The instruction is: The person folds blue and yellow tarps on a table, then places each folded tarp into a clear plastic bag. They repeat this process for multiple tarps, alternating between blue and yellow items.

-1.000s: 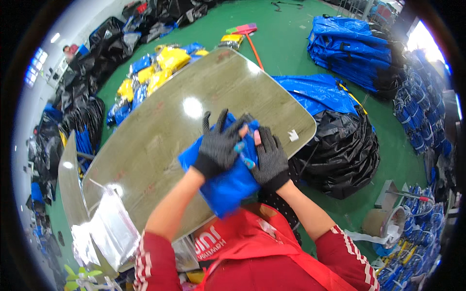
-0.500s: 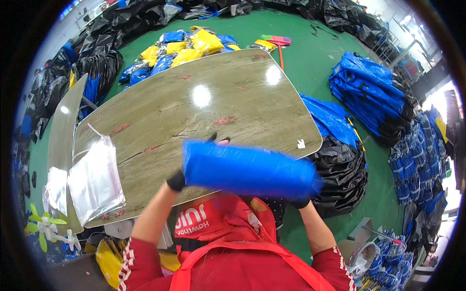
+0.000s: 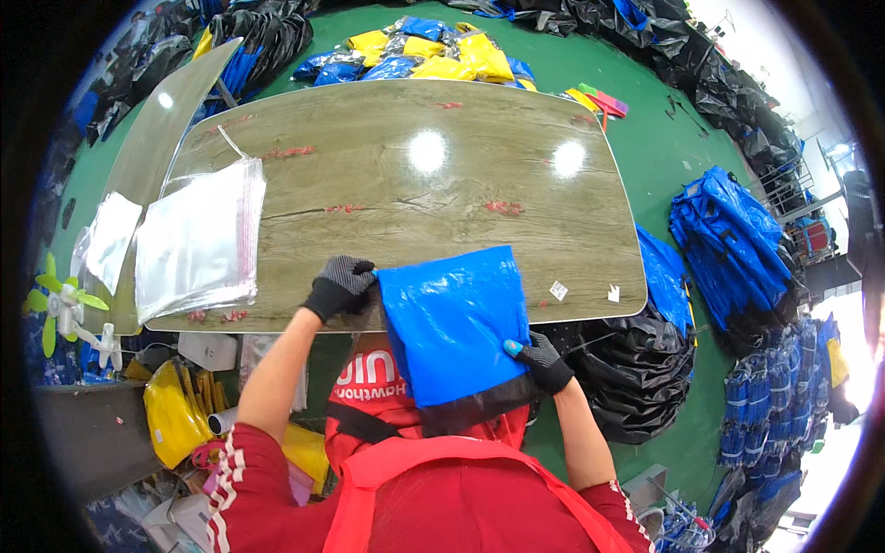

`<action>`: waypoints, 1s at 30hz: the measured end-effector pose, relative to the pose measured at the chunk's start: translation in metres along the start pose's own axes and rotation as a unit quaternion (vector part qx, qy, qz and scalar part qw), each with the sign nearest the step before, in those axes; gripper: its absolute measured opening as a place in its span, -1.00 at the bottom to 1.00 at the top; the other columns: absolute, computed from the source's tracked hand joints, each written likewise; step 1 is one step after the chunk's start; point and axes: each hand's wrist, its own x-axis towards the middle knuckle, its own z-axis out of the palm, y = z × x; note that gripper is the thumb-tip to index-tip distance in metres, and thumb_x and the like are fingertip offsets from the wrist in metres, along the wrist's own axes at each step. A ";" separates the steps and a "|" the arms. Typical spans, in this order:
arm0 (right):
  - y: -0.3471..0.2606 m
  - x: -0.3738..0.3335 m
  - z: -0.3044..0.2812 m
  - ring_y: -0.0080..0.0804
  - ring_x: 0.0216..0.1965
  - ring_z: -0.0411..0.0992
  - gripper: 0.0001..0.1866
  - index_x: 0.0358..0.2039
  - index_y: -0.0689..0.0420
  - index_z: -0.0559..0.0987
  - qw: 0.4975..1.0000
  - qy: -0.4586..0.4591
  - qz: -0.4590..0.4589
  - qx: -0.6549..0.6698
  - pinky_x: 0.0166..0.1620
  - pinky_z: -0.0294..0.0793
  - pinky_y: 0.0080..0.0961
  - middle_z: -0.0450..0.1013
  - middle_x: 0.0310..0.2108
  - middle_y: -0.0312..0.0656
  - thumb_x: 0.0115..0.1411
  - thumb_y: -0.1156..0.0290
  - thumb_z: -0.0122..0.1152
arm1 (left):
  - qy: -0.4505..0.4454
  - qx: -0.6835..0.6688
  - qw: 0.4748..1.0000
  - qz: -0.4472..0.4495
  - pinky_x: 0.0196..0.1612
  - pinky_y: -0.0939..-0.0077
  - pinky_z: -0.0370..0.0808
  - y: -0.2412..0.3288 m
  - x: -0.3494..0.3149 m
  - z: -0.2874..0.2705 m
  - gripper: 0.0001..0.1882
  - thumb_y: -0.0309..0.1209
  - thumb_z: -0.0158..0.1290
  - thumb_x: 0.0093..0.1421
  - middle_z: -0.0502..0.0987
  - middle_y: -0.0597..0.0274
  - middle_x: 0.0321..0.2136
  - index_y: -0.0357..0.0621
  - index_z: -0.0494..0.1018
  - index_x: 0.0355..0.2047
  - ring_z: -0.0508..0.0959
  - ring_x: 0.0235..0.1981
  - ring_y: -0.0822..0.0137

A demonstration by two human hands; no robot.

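Observation:
A folded blue plastic sheet (image 3: 454,323) with a black lower border hangs over the near edge of the table, in front of my red apron. My left hand (image 3: 341,286), in a dark dotted glove, pinches its upper left corner. On the other side, my right hand (image 3: 542,361) grips the right edge low down, its bare thumb lying on the blue face and the fingers partly behind it. Beneath the sheet's upper part is the wood-grain table (image 3: 396,170).
Clear plastic bags (image 3: 198,240) lie at the table's left end. Packed blue and yellow bundles (image 3: 424,51) are heaped beyond the far edge. Black and blue sheeting (image 3: 636,373) is piled at the right, and a small green fan (image 3: 64,304) stands at left.
The blue sheet, blurred and stretched sideways before, is now upright and folded smaller. My hands have come closer together, the right moving left. The view has shifted, so the table sits further right.

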 end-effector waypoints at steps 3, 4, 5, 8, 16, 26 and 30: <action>-0.017 0.003 0.004 -0.36 -0.08 0.47 -0.33 0.07 0.35 0.43 0.998 0.013 0.004 -0.055 0.01 0.47 -0.41 0.49 -0.05 -0.05 0.10 0.12 0.35 | -0.127 0.094 0.987 0.000 -0.34 0.20 0.52 0.008 0.015 -0.040 -0.65 -0.26 0.06 0.09 0.58 -0.07 -0.45 -0.16 0.54 -0.15 0.60 -0.46 0.02; -0.023 0.005 0.006 -0.37 -0.08 0.47 -0.33 0.07 0.34 0.43 0.996 0.019 0.029 -0.084 0.01 0.47 -0.42 0.49 -0.05 -0.06 0.10 0.11 0.35 | -0.056 0.242 0.968 0.042 -0.39 0.18 0.51 0.015 0.015 -0.041 -0.60 -0.28 0.04 0.08 0.57 -0.08 -0.50 -0.13 0.50 -0.07 0.59 -0.52 0.01; -0.028 0.007 0.007 -0.38 -0.09 0.47 -0.32 0.08 0.34 0.43 0.997 0.004 0.006 -0.080 0.01 0.47 -0.42 0.49 -0.05 -0.07 0.09 0.10 0.36 | 0.069 0.238 0.964 0.092 -0.14 0.21 0.51 0.024 0.017 -0.037 -0.45 -0.27 0.04 0.07 0.58 -0.08 -0.24 0.00 0.37 0.12 0.60 -0.31 0.05; -0.038 0.014 0.013 -0.38 -0.12 0.48 -0.28 0.09 0.33 0.43 0.997 -0.009 0.010 -0.082 0.00 0.47 -0.41 0.50 -0.06 -0.07 0.04 0.09 0.39 | 0.041 0.202 0.931 0.302 0.23 -0.08 0.07 0.056 0.012 0.036 -0.36 0.00 0.00 0.10 0.32 -0.05 0.14 0.05 0.31 0.17 0.29 0.14 -0.11; -0.031 0.010 0.011 -0.18 0.05 0.40 -0.19 0.20 0.33 0.27 0.996 0.046 0.074 -0.033 0.14 0.36 -0.24 0.40 0.07 -0.01 0.02 0.19 0.35 | 0.203 0.181 0.946 0.178 0.23 -0.18 0.07 -0.048 0.030 -0.034 -0.75 -0.15 0.06 0.05 0.51 0.11 -0.21 0.04 0.53 -0.32 0.40 0.01 0.02; -0.017 0.005 -0.006 -0.22 -0.04 0.45 -0.20 0.15 0.34 0.34 0.997 0.027 0.072 0.021 0.07 0.44 -0.24 0.44 0.02 -0.02 -0.04 0.18 0.43 | 0.392 0.170 0.897 -0.111 0.03 0.17 0.37 -0.284 -0.021 -0.149 -0.85 -0.29 0.10 0.01 0.54 0.11 -0.22 0.00 0.53 -0.39 0.46 -0.07 0.04; -0.012 0.002 -0.011 -0.21 -0.02 0.43 -0.18 0.16 0.32 0.33 0.999 0.028 0.029 -0.012 0.08 0.41 -0.25 0.43 0.03 -0.06 -0.05 0.17 0.43 | 0.421 0.060 0.889 -0.167 -0.09 0.19 0.43 -0.212 -0.008 -0.139 -0.82 -0.31 0.05 0.04 0.56 0.09 -0.28 -0.07 0.54 -0.38 0.51 -0.20 0.01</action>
